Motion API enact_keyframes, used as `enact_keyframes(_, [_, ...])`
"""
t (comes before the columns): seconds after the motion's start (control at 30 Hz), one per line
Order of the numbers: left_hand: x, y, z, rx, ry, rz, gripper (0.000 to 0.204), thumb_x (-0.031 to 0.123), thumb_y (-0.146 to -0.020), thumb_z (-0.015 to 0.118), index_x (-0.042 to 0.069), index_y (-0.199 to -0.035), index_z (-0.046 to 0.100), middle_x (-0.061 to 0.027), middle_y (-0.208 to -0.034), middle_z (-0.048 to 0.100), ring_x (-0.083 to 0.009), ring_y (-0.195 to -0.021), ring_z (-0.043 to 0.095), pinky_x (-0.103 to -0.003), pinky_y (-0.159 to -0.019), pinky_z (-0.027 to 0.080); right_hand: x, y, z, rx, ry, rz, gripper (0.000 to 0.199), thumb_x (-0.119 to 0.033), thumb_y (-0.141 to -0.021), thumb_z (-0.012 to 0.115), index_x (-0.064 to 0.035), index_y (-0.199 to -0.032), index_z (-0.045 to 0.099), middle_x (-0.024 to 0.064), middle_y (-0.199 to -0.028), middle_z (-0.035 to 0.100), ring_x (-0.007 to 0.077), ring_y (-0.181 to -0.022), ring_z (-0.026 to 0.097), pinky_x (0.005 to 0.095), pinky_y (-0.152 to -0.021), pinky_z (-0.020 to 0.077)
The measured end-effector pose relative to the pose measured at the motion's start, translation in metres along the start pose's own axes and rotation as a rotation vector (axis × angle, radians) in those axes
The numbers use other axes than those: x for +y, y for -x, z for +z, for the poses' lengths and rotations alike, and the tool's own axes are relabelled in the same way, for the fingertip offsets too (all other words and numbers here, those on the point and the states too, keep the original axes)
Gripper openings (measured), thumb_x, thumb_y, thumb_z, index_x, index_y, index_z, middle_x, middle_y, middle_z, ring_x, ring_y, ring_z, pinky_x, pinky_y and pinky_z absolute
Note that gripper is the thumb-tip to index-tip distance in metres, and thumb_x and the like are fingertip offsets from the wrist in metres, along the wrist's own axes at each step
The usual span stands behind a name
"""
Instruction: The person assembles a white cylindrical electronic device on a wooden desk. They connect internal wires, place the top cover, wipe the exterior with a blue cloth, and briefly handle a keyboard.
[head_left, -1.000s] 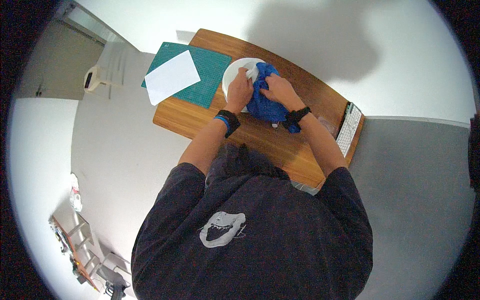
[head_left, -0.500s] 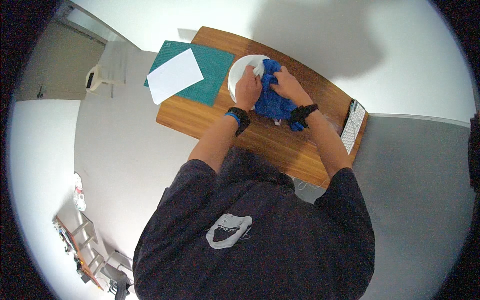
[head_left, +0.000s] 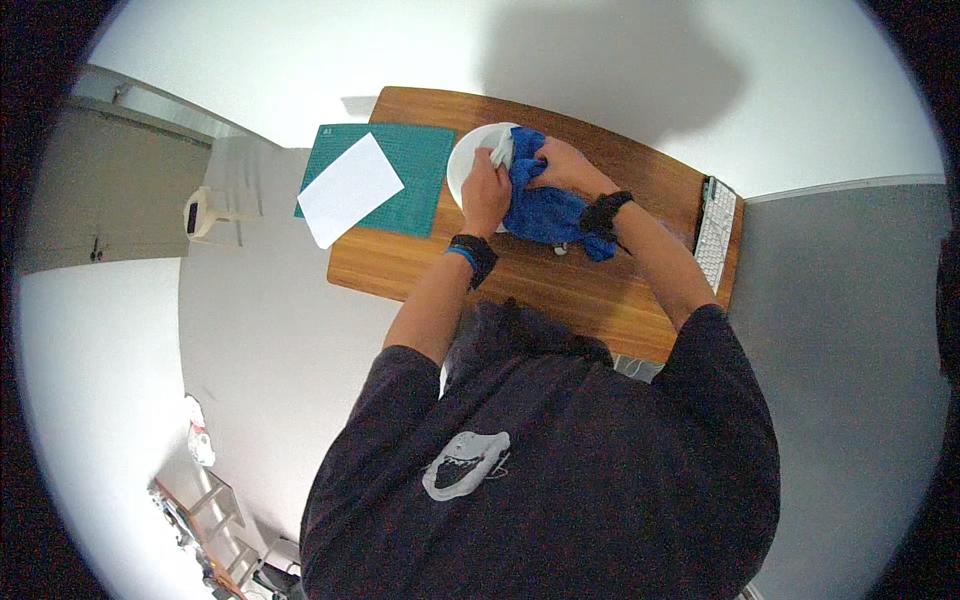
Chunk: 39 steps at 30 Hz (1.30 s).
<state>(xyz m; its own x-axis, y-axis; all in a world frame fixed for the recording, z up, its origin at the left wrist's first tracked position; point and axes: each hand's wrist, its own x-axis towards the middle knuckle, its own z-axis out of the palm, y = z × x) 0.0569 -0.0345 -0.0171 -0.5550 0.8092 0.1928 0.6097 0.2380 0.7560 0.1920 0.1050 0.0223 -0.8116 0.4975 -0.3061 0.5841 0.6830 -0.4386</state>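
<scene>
A white plate (head_left: pixel 468 165) lies on the wooden table (head_left: pixel 560 290), just right of a green cutting mat. My left hand (head_left: pixel 487 190), with a dark band and a blue band at the wrist, is closed on the plate's near right edge. A narrow white piece shows above its fingers; I cannot tell what it is. My right hand (head_left: pixel 562 166), with a black watch at the wrist, presses a bunched blue cloth (head_left: pixel 545 212) against the plate's right side. The cloth trails down onto the table between my wrists.
A green cutting mat (head_left: pixel 420 160) with a white sheet of paper (head_left: pixel 350 188) covers the table's left end. A white keyboard (head_left: pixel 716 232) lies along the right edge. A white wall runs behind the table. Grey floor lies to the right, and a small beige device (head_left: pixel 205 212) sits to the left.
The blue cloth has been gathered up closer to the plate under my right hand. My left hand has shifted from the plate's middle to its right edge.
</scene>
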Motion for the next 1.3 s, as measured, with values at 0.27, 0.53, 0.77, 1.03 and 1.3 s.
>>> enact_keyframes(0.27, [0.001, 0.004, -0.002, -0.049, 0.009, 0.042, 0.027, 0.014, -0.099, 0.057, 0.004, -0.122, 0.047, -0.0313, -0.1, 0.069, -0.0525, -0.088, 0.066, -0.061, -0.073, 0.051, -0.013, 0.033, 0.029, 0.268, 0.089, 0.007, 0.042, -0.022, -0.075, 0.082, -0.006, -0.113, 0.07, 0.0203, -0.124, 0.059, 0.0425, -0.105, 0.067, 0.0505, -0.09, 0.057])
enact_keyframes(0.53, [-0.001, 0.001, 0.001, -0.031, 0.019, 0.048, 0.025, 0.013, -0.097, 0.059, 0.006, -0.119, 0.049, -0.0284, -0.096, 0.067, -0.0512, -0.087, 0.066, -0.06, -0.071, 0.051, -0.027, 0.018, 0.035, 0.335, 0.119, -0.06, 0.036, -0.022, -0.076, 0.081, 0.0023, -0.099, 0.067, 0.0227, -0.114, 0.061, 0.0404, -0.094, 0.07, 0.0498, -0.081, 0.0589])
enact_keyframes(0.77, [-0.002, -0.007, 0.006, -0.1, 0.048, 0.1, 0.023, 0.012, -0.096, 0.061, 0.006, -0.116, 0.051, -0.0285, -0.092, 0.068, -0.0501, -0.085, 0.066, -0.059, -0.071, 0.051, -0.03, 0.027, 0.03, 0.144, 0.448, -0.092, 0.017, -0.013, -0.087, 0.067, -0.0017, -0.1, 0.069, 0.0173, -0.105, 0.066, 0.0359, -0.09, 0.072, 0.048, -0.075, 0.0597])
enact_keyframes(1.03, [-0.009, -0.008, 0.008, -0.141, 0.065, 0.087, 0.023, 0.014, -0.096, 0.06, 0.006, -0.116, 0.052, -0.0288, -0.092, 0.068, -0.0498, -0.084, 0.067, -0.058, -0.07, 0.051, 0.015, 0.033, 0.025, 0.305, 0.018, -0.173, 0.032, -0.01, -0.084, 0.065, -0.0059, -0.116, 0.067, 0.0144, -0.111, 0.069, 0.035, -0.105, 0.069, 0.0446, -0.087, 0.0569])
enact_keyframes(1.3, [-0.001, -0.006, 0.009, -0.099, 0.082, 0.139, 0.022, 0.014, -0.096, 0.061, 0.006, -0.116, 0.052, -0.0271, -0.086, 0.068, -0.0489, -0.08, 0.067, -0.059, -0.068, 0.051, 0.082, 0.044, 0.049, 0.396, -0.674, 0.449, 0.049, -0.037, -0.088, 0.071, -0.003, -0.123, 0.068, 0.022, -0.121, 0.071, 0.039, -0.11, 0.068, 0.048, -0.095, 0.0531])
